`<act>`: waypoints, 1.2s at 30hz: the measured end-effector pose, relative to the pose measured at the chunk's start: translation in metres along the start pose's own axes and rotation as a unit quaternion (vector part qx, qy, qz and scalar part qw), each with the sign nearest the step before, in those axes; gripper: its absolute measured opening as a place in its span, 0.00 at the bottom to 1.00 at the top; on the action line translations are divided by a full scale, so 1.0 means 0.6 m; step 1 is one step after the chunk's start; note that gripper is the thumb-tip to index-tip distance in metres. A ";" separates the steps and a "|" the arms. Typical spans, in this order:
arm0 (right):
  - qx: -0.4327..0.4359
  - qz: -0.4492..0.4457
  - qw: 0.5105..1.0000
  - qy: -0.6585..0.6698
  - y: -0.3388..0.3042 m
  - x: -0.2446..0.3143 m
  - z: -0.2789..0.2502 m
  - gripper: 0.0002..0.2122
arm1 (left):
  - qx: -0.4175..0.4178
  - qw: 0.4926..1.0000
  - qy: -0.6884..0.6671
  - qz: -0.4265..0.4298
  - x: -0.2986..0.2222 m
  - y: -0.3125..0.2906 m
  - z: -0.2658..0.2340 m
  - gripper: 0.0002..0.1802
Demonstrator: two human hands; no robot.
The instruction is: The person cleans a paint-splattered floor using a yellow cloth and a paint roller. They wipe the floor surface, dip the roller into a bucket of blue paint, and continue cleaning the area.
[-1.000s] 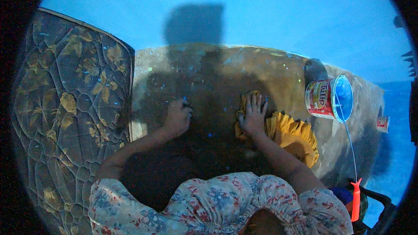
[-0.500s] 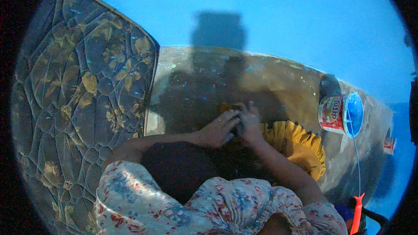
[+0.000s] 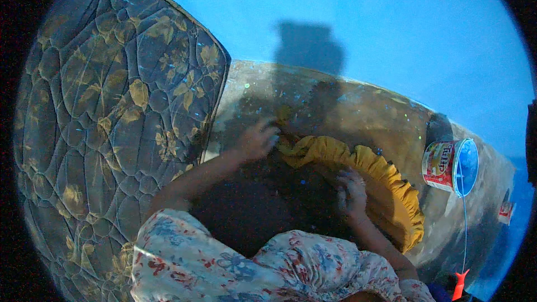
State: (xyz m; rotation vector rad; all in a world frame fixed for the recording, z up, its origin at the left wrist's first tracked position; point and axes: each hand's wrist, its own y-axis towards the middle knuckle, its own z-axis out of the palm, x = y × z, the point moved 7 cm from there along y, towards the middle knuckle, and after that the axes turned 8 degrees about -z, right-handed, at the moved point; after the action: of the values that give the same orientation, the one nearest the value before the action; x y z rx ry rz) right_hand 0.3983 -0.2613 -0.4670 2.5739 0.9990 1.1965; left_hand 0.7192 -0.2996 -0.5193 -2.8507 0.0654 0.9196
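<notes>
Yellow cloth (image 3: 386, 184) soft, frilled; mattress (image 3: 112, 112) quilted fabric; tabletop (image 3: 369, 117) rough, matt.

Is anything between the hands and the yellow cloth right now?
Nothing visible. The left hand is at the upper end of the yellow frilled cloth and the right hand rests on its inner edge. The tin can lies off to the right, apart.

— I count two packaged things. A small tub (image 3: 450, 166) lies on its side at the slab's right end: red and white printed label, blue lid facing right.

— Anything else?

— A small red-and-white packet (image 3: 506, 212) farther right, near the edge.
</notes>
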 end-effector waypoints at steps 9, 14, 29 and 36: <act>-0.011 0.101 0.986 -0.128 -0.035 -0.155 -0.078 0.12 | 0.094 0.664 0.706 -0.227 0.134 -0.066 -0.168 0.37; 0.054 0.133 0.985 -0.099 -0.056 -0.153 -0.040 0.11 | 0.156 0.906 0.296 -0.261 0.190 -0.131 -0.102 0.33; 0.038 0.153 0.979 -0.131 -0.063 -0.190 -0.043 0.07 | -0.135 0.945 0.291 -0.067 0.034 0.034 -0.305 0.26; 0.024 0.141 0.984 -0.103 -0.048 -0.179 -0.037 0.06 | -0.160 0.602 0.747 -0.233 0.084 0.147 -0.458 0.32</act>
State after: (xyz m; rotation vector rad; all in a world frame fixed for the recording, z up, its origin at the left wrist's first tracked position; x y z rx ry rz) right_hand 0.3172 -0.3086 -0.5308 2.8772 0.6458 0.9407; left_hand 0.9114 -0.4283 -0.3393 -2.6553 -0.6595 -1.7492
